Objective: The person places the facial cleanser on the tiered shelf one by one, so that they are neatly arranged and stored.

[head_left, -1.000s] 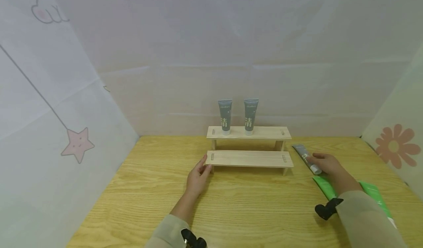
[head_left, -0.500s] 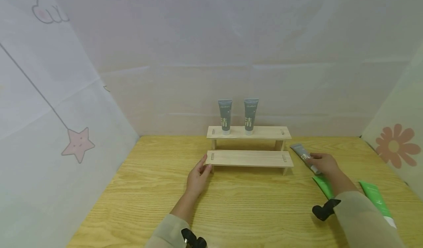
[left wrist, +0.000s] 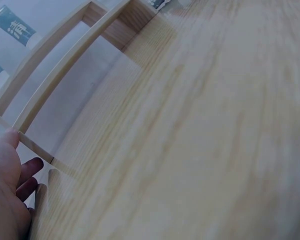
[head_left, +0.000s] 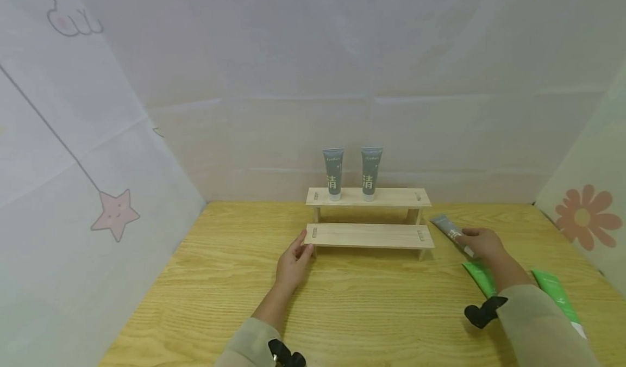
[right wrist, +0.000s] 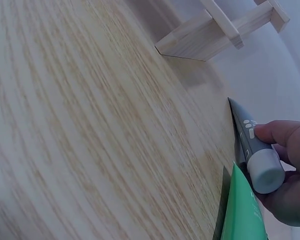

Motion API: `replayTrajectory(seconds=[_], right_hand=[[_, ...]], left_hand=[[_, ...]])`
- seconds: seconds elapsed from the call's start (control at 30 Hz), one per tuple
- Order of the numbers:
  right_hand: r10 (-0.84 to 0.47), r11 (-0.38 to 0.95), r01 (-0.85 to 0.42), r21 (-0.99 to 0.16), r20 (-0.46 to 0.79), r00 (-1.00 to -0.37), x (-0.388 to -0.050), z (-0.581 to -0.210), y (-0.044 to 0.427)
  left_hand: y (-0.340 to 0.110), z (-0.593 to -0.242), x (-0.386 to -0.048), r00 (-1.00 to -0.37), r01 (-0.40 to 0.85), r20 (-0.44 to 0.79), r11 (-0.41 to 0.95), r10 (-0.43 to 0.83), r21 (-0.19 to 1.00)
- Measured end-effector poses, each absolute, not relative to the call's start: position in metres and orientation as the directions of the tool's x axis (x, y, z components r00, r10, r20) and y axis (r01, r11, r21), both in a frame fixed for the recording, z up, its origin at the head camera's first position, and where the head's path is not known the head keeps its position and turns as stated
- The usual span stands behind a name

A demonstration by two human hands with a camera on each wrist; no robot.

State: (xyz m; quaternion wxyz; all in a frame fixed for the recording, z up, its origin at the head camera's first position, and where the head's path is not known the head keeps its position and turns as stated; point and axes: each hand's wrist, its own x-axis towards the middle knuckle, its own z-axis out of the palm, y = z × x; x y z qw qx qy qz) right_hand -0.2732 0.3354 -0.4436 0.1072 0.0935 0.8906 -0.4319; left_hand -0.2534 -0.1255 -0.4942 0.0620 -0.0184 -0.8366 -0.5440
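In the head view, my left hand (head_left: 292, 263) holds the left end of a pale wooden two-step shelf (head_left: 369, 235), with fingers at its side edge and front corner. Two grey-blue squeeze tubes stand cap down on the upper step: a left tube (head_left: 334, 172) and a right tube (head_left: 370, 172). To the right of the shelf, my right hand (head_left: 484, 246) grips a third grey tube (head_left: 447, 229) lying on the table. The right wrist view shows my thumb on that tube's side near its white cap (right wrist: 266, 171), fingers partly hidden beneath.
A green tube (head_left: 479, 277) lies just in front of the grey one, partly under my right forearm. Another green tube (head_left: 555, 293) with a white cap lies farther right. White printed sheets (head_left: 274, 111) stand behind and beside the wood-grain table (head_left: 371, 312).
The far end of the grey tube has shifted slightly left, and my right hand now covers more of its cap. My left hand and the shelf have stayed in place.
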Motion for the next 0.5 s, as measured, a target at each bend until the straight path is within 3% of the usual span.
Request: replayTrajectory(seconds=[0.5], right_hand=[[0.032, 0.558, 0.226, -0.799, -0.251, -0.968, -0.2761, -0.4475, 0.3357]], left_hand=[[-0.1255, -0.4956, -0.2536, -0.993, 0.085, 0.109, 0.400, -0.037, 0.913]])
